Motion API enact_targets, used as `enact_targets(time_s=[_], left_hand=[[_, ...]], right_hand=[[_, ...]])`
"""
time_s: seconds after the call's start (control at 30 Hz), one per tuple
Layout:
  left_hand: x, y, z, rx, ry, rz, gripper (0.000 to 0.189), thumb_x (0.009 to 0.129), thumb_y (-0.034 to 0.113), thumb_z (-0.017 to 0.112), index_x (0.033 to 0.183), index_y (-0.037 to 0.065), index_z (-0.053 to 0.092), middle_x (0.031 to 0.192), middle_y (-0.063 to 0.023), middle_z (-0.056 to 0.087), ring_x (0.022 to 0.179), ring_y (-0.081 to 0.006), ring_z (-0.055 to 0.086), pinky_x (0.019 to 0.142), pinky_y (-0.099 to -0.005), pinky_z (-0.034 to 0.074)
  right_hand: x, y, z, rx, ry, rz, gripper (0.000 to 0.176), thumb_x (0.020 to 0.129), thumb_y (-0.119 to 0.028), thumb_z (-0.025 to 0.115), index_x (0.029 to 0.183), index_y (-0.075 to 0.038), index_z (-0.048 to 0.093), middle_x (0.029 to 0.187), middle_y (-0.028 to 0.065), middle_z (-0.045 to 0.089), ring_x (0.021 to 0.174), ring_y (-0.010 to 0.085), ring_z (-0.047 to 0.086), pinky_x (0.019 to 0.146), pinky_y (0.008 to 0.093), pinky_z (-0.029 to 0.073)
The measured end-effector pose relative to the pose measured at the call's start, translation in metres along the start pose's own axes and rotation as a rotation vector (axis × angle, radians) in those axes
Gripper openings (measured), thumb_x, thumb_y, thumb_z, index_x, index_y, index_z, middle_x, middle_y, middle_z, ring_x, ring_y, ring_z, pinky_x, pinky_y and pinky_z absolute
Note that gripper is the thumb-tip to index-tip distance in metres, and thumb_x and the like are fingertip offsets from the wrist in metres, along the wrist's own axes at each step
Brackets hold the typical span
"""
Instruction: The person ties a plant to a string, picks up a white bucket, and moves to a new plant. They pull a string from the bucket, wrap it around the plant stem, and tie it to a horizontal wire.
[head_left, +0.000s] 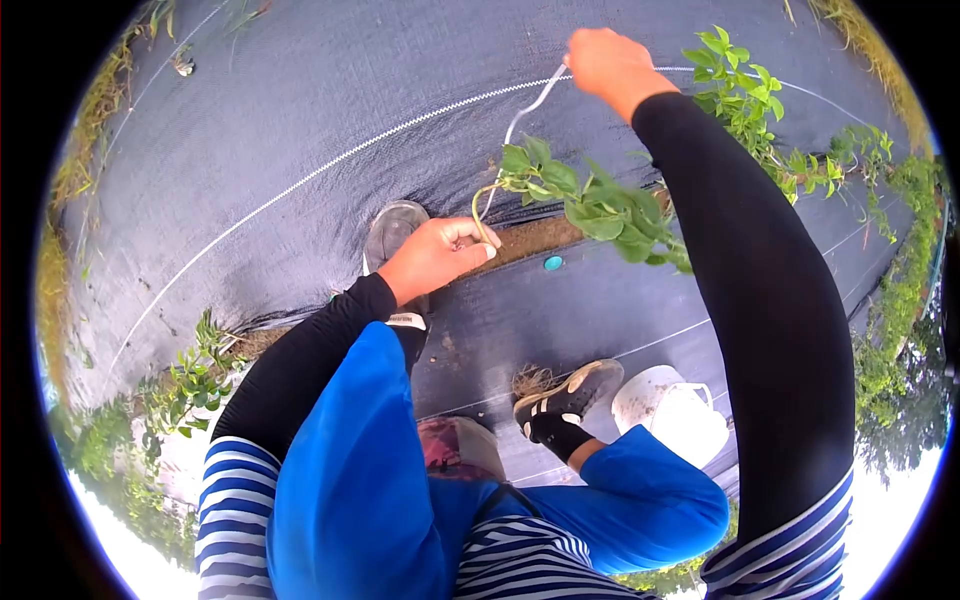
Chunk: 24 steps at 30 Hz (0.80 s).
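Observation:
My right hand (612, 68) is raised at the upper right, closed on one end of a thin white string (527, 108). The string runs slack down to the leafy tip of a green plant (610, 205), whose shoots lean across the planting gap. Lower left of that tip is my left hand (437, 257), thumb and fingers pinched together at a curved yellow-green stem (476, 207). The string's lower part passes close to this stem; whether the fingers also hold it is hidden.
Black ground cover (300, 120) with white lines lies around a strip of bare soil (540, 236). A white bucket (665, 405) stands beside my shoe (570, 395). Another leafy plant (738, 85) grows at upper right, and a teal disc (553, 263) lies near the soil.

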<state>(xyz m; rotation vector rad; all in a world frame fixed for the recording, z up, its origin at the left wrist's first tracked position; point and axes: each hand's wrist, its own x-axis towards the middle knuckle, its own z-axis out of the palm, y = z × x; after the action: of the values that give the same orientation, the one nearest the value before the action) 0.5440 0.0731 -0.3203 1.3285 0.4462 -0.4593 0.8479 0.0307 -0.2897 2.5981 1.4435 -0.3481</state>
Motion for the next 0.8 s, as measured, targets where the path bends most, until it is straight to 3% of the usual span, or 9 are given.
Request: enact_targets(time_s=[0.1,0.17,0.2,0.27,0.3,0.4,0.5,0.7,0.8], left_hand=[[-0.004,0.003,-0.002,-0.019,-0.009,0.012,0.016,0.087,0.015,0.061,0.099,0.004,0.064,0.092,0.0005,0.064,0.082,-0.0051,0.056,0.075,-0.0227,0.046],[-0.003,-0.003,0.000,-0.061,-0.008,0.045,0.016,0.087,0.014,0.061,0.099,0.004,0.064,0.092,0.0013,0.064,0.083,-0.0047,0.055,0.076,-0.0221,0.045],[-0.004,-0.001,0.000,-0.050,-0.001,0.070,0.018,0.087,0.015,0.060,0.101,0.004,0.064,0.085,0.0030,0.063,0.076,-0.0036,0.054,0.069,-0.0224,0.045],[-0.006,0.005,-0.006,0.125,0.031,0.074,0.021,0.086,0.015,0.060,0.105,0.007,0.063,0.073,0.0050,0.061,0.067,-0.0026,0.053,0.060,-0.0242,0.044],[-0.006,0.003,-0.009,0.411,0.128,0.075,0.024,0.083,0.017,0.059,0.106,0.009,0.063,0.062,0.0011,0.058,0.058,-0.0080,0.055,0.053,-0.0291,0.044],[-0.005,-0.010,-0.014,1.116,0.217,0.207,0.024,0.081,0.023,0.059,0.102,0.012,0.061,0.065,-0.0098,0.061,0.061,-0.0265,0.061,0.054,-0.0390,0.046],[-0.004,-0.016,-0.007,1.285,0.151,0.178,0.024,0.080,0.024,0.060,0.101,0.013,0.059,0.070,-0.0081,0.064,0.065,-0.0270,0.063,0.056,-0.0403,0.047],[0.003,-0.032,0.000,1.401,0.197,0.155,0.019,0.081,0.026,0.059,0.095,0.012,0.057,0.075,-0.0065,0.065,0.068,-0.0258,0.064,0.057,-0.0390,0.048],[0.006,-0.038,0.000,1.457,0.241,0.161,0.017,0.082,0.026,0.058,0.091,0.012,0.057,0.074,-0.0061,0.065,0.067,-0.0258,0.064,0.057,-0.0388,0.049]], right_hand=[[-0.015,0.026,0.009,0.013,-0.200,0.122,0.024,0.083,-0.018,0.053,0.084,0.001,0.065,0.093,0.0180,0.066,0.075,0.0359,0.064,0.076,0.0447,0.050],[-0.025,0.046,0.013,0.117,-0.714,0.186,0.026,0.086,-0.020,0.050,0.089,0.003,0.062,0.088,0.0176,0.066,0.066,0.0288,0.064,0.063,0.0412,0.051],[-0.039,0.056,0.015,0.121,-0.731,0.191,0.026,0.086,-0.020,0.050,0.089,0.003,0.062,0.088,0.0176,0.066,0.066,0.0288,0.064,0.063,0.0412,0.051],[-0.079,0.075,0.020,0.682,-0.690,0.417,0.025,0.089,-0.021,0.047,0.089,0.000,0.060,0.072,0.0108,0.062,0.055,0.0181,0.059,0.047,0.0331,0.044],[-0.096,0.084,0.028,0.789,-0.699,0.451,0.023,0.090,-0.020,0.045,0.090,-0.001,0.058,0.068,0.0080,0.059,0.052,0.0147,0.055,0.043,0.0294,0.039],[-0.144,0.093,0.034,0.990,-0.783,0.609,0.023,0.094,-0.025,0.043,0.095,-0.006,0.054,0.071,0.0025,0.057,0.051,0.0109,0.051,0.039,0.0251,0.032],[-0.192,0.095,0.048,1.105,-0.751,0.670,0.023,0.095,-0.027,0.043,0.096,-0.007,0.055,0.077,0.0024,0.059,0.053,0.0103,0.052,0.040,0.0253,0.032],[-0.281,0.081,0.075,1.451,-0.804,0.794,0.020,0.093,-0.023,0.049,0.101,-0.006,0.054,0.091,0.0081,0.063,0.078,0.0209,0.066,0.051,0.0310,0.048],[-0.325,0.061,0.087,1.863,-0.878,0.905,0.021,0.092,-0.023,0.051,0.102,-0.004,0.053,0.102,0.0131,0.061,0.093,0.0295,0.064,0.069,0.0420,0.055]])
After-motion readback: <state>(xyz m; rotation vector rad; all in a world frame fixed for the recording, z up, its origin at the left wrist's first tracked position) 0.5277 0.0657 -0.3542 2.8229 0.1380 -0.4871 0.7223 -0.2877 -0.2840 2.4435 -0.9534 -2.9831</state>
